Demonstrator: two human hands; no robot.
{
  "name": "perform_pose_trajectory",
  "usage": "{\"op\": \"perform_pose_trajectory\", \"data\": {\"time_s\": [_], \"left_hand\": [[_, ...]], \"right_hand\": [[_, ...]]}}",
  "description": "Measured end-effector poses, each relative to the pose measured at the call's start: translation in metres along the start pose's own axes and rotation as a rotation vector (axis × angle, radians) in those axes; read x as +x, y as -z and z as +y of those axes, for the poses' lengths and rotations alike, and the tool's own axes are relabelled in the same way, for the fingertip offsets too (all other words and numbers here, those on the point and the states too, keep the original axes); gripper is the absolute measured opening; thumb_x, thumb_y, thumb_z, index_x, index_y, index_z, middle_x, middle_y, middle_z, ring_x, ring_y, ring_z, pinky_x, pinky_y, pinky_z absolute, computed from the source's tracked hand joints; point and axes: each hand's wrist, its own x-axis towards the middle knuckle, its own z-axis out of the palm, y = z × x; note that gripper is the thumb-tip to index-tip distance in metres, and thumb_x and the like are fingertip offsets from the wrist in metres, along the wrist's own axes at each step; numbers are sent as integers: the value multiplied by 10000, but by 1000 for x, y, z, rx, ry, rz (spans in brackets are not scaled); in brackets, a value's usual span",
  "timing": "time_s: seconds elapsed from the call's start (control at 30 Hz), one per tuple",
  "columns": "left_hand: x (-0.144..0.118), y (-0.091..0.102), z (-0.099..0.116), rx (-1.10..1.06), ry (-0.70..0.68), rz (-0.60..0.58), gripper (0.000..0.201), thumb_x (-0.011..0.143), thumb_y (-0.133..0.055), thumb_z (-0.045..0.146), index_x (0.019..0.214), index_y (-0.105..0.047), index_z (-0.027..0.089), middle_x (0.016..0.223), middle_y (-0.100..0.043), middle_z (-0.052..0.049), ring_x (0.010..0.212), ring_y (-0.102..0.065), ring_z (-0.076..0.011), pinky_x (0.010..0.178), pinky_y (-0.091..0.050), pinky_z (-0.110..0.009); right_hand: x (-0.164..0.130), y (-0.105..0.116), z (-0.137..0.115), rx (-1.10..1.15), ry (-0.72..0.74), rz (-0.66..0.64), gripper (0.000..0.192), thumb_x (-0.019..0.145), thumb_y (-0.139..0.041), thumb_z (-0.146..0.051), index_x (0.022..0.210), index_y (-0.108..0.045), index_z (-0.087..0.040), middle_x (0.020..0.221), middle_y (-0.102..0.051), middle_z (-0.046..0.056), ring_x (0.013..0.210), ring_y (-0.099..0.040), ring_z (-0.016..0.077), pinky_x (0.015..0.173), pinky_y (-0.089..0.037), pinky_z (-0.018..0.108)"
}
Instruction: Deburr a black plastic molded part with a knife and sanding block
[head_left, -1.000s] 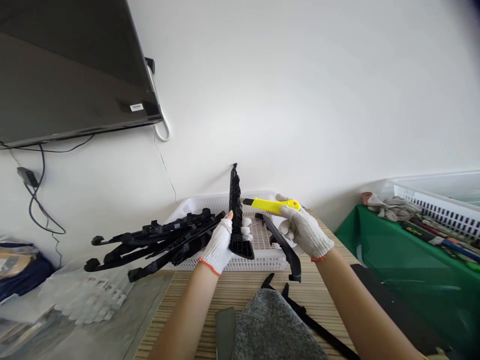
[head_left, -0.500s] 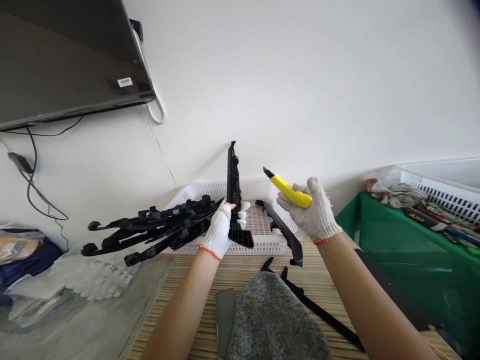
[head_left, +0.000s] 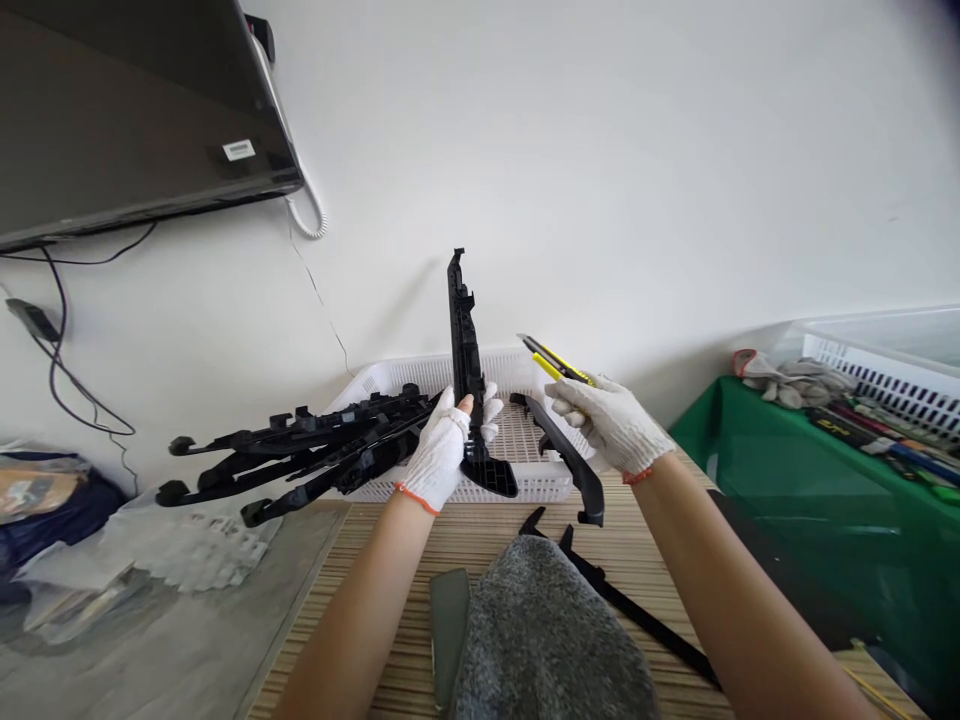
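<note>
My left hand [head_left: 444,440], in a white knit glove with the thumb tip bare, is closed round a long black ribbed plastic part [head_left: 465,350]. The part stands nearly upright, its wide end down over the basket. In my gloved right hand [head_left: 611,418] is a yellow box cutter [head_left: 556,366], blade pointing up and left, a short way right of the part. Below the hands is a white plastic basket [head_left: 390,375]. Several similar black parts [head_left: 315,440] lie across its left side, and one curved black part [head_left: 568,455] leans over its right front edge.
On the striped table [head_left: 360,600] lie a grey cloth [head_left: 551,640], a grey-green flat piece [head_left: 450,625] and a black caliper [head_left: 637,615]. At right, a green-covered table [head_left: 795,480] carries gloves [head_left: 795,382] and tools. A screen [head_left: 135,110] hangs upper left.
My right hand has turned over, back now upward, and the box cutter has rolled with it. The black part in my left hand has risen slightly and tilted a little.
</note>
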Motion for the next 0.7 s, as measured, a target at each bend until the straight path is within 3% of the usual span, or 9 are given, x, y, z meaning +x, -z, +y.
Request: {"op": "perform_pose_trajectory", "data": {"time_s": [0.1, 0.3, 0.5, 0.6, 0.7], "left_hand": [[2, 0, 3, -24, 8, -54, 175, 853, -698, 152, 1005, -616, 127, 980, -717, -105, 565, -568, -64, 417, -376, -142], [1, -4, 9, -118, 128, -98, 168, 920, -644, 287, 957, -626, 124, 719, -625, -24, 418, -400, -32, 342, -271, -126], [-3, -2, 15, -77, 362, -142, 582, 991, -340, 589, 744, -613, 138, 475, -416, 36, 294, -258, -64, 261, -191, -181], [-3, -2, 18, -40, 397, -130, 623, 951, -344, 668, 694, -598, 161, 434, -374, 44, 269, -264, -87, 240, -197, -206], [-3, -4, 19, -62, 355, -99, 529, 983, -390, 571, 843, -660, 139, 497, -462, 27, 305, -343, -84, 270, -263, -190]], "right_hand": [[-7, -5, -4, -46, 24, -15, 401, 667, -812, -408, 922, -633, -155, 632, -586, -6, 470, -452, 62, 388, -336, 187], [-13, -5, -6, -197, 49, -58, 396, 710, -770, -461, 921, -600, -172, 644, -598, 6, 453, -440, 74, 374, -279, 217], [-12, -5, -5, -198, 54, -45, 431, 706, -753, -487, 951, -589, -172, 658, -601, 14, 483, -476, 93, 396, -320, 224], [-13, -6, -6, -151, 51, -36, 450, 675, -772, -477, 947, -580, -175, 647, -589, 3, 493, -488, 94, 409, -337, 223], [-14, -6, -6, -142, 38, -37, 460, 651, -782, -477, 936, -566, -188, 623, -567, -20, 462, -460, 84, 392, -307, 218]]}}
